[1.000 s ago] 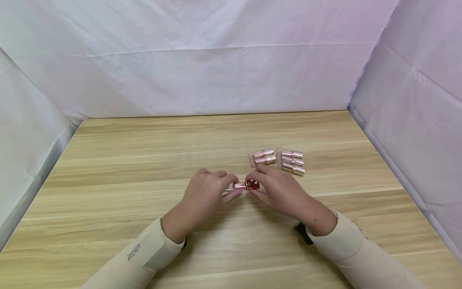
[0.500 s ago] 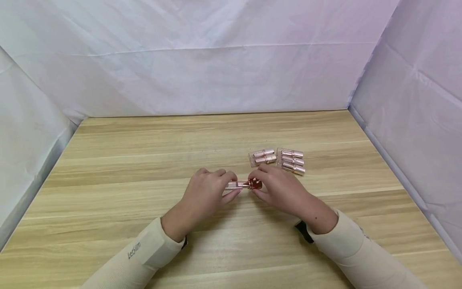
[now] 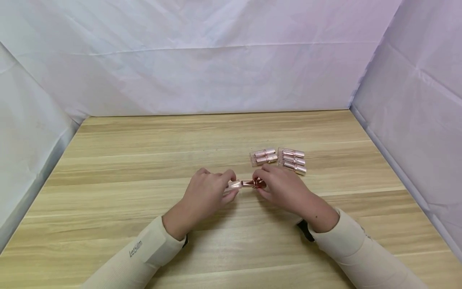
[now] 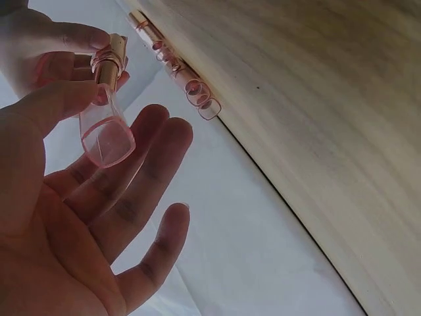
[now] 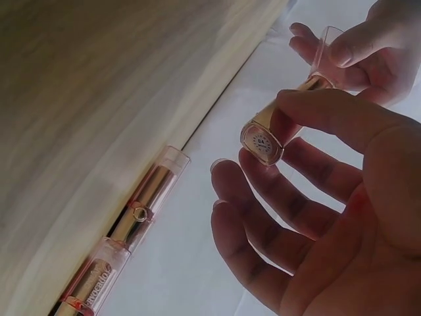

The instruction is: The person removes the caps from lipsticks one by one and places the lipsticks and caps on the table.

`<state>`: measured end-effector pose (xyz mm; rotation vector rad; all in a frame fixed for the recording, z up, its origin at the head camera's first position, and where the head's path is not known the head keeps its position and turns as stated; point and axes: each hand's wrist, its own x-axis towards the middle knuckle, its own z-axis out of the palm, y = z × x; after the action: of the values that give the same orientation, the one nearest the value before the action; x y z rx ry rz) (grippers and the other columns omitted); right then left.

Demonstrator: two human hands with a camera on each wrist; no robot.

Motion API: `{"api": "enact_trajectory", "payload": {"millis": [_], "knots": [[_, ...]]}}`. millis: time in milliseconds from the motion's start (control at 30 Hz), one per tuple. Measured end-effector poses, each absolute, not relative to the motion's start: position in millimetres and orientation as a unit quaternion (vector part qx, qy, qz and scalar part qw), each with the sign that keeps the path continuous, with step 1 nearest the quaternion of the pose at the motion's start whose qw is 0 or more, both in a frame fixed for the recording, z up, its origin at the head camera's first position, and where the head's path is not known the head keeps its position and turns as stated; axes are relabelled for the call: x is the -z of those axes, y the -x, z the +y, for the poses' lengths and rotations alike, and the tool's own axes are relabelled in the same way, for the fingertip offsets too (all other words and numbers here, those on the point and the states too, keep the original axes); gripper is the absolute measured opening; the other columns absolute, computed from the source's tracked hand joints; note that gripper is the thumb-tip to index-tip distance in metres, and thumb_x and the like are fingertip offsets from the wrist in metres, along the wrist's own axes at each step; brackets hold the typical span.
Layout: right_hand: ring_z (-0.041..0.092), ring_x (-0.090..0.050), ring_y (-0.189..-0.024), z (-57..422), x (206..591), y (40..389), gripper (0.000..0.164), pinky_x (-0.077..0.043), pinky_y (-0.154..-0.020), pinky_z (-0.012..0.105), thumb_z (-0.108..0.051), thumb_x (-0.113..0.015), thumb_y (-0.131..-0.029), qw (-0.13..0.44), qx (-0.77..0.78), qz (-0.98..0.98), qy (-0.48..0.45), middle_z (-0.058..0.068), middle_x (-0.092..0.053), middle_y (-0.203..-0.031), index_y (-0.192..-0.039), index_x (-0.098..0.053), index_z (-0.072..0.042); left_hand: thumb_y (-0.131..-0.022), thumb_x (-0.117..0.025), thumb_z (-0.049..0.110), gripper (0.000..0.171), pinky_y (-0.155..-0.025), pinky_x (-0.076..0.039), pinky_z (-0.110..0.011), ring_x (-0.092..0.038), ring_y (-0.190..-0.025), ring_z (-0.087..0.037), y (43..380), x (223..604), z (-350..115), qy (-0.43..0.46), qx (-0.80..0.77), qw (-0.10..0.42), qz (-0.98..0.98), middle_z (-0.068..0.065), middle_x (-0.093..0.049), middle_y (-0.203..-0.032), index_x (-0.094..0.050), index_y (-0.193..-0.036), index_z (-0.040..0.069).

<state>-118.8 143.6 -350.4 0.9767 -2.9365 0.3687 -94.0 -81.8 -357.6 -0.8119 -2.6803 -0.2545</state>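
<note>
Between both hands is a lipstick with a gold-pink tube (image 3: 248,183) and a clear cap (image 3: 234,184). My left hand (image 3: 205,190) pinches the cap between thumb and fingers; its other fingers fan out below in the left wrist view. My right hand (image 3: 285,192) grips the tube's base (image 5: 262,143), where a round label shows on the end. Most of the tube stands out of the cap, its tip right at the cap's mouth. Two capped lipsticks (image 3: 266,159) lie just beyond the right hand, beside a row of three more (image 3: 294,159).
The wood-grain table (image 3: 144,156) spreads around the hands. White cloth (image 3: 216,80) hangs behind it and on both sides. A black strap (image 3: 306,230) shows below the right sleeve (image 3: 346,237).
My right hand has moved slightly right with the tube, drawing it out of the clear cap in the left hand. The lipsticks on the table have stayed put.
</note>
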Motion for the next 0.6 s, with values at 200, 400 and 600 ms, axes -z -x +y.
{"api": "enact_trajectory", "payload": {"millis": [200,400,600], "knots": [[0.009,-0.059,-0.073,144.7,351.1,120.2,0.019,-0.050,-0.064,0.027,-0.017,-0.080,-0.083,0.007,-0.116,-0.942,-0.314,-0.001,-0.066,-0.092,-0.100,-0.073,-0.014,-0.089,-0.073,0.034,0.022,-0.075,-0.054,-0.041,-0.054,-0.047,-0.007,95.3,358.5,-83.3,0.274,0.089,0.146,-0.946,0.007,-0.064,-0.057,-0.064,-0.098,0.016],[0.010,-0.062,-0.077,144.4,350.4,121.0,0.020,-0.052,-0.067,0.027,-0.017,-0.079,-0.084,-0.006,-0.118,-0.943,-0.311,-0.001,-0.068,-0.095,-0.102,-0.073,-0.015,-0.089,-0.071,0.028,0.019,-0.074,-0.054,-0.043,-0.044,-0.043,-0.008,97.0,358.8,-84.7,0.259,0.089,0.123,-0.954,0.009,-0.051,-0.049,-0.063,-0.099,0.015],[0.009,-0.062,-0.078,143.6,352.3,122.0,0.020,-0.052,-0.067,0.027,-0.018,-0.081,-0.083,-0.014,-0.123,-0.943,-0.308,-0.002,-0.068,-0.095,-0.101,-0.073,-0.015,-0.091,-0.069,0.029,0.018,-0.068,-0.053,-0.040,-0.062,-0.065,-0.017,98.9,359.7,-84.7,0.241,0.092,0.095,-0.962,0.001,-0.067,-0.080,-0.064,-0.101,0.016]]}}
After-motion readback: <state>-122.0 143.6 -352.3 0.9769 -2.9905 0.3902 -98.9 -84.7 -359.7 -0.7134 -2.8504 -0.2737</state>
